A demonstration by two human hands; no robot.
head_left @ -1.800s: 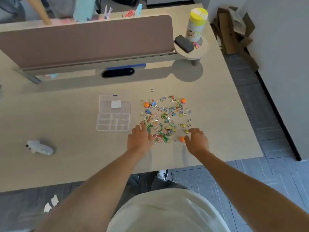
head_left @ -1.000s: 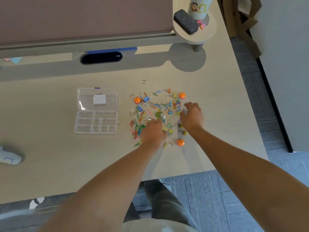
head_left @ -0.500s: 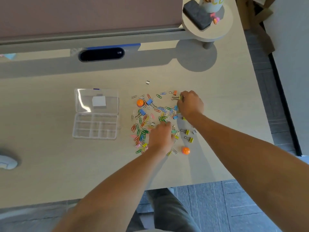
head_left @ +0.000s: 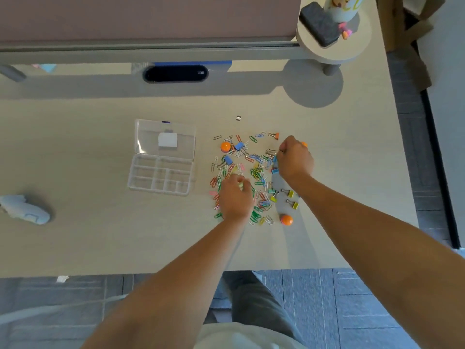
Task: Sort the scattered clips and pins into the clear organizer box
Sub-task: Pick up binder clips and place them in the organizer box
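Clips and pins (head_left: pixel 254 172) lie scattered mid-surface (head_left: pixel 75 235), w/ orange round pins at the pile's edges. Clear organizer box (head_left: pixel 161 176) sits open just left of the pile, lid flipped back, compartments look empty; long axis runs left-right. Left hand (head_left: pixel 235 197) is over the pile's near-left part, fingers curled, seems to pinch sth pale, can't tell what. Right hand (head_left: pixel 294 158) at the far-right edge, fingers curled on small items, contents unclear. Left hand is nearer the box, so the drop-off is prob a short move leftward.
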